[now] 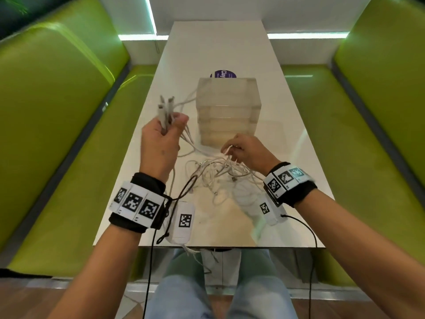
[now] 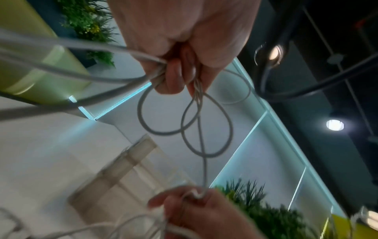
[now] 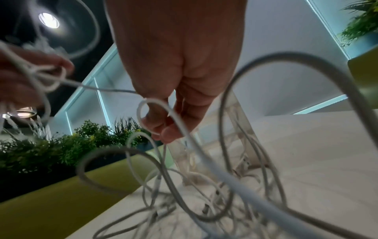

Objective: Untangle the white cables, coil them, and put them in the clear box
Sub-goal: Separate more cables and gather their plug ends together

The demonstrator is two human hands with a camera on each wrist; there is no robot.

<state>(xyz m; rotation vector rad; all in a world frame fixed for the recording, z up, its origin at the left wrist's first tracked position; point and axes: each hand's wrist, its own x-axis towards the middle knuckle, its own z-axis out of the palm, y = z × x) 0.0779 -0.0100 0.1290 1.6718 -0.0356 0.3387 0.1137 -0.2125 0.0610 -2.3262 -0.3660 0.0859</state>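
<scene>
Head view alone: cables' (image 1: 220,173) plugs (image 1: 164,104), seemingly.

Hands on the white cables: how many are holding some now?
2. The left hand grips a bunch of cable ends, raised left of the clear box; the right hand pinches a loop above the tangle.

White cables (image 1: 216,171) on a glossy white table (image 1: 282,125), see-through box (image 1: 226,107), lime green benches (image 1: 55,125), purple round sticker (image 1: 222,74), black wristbands (image 1: 142,187) with black-and-white square-code tags (image 1: 135,202).
</scene>
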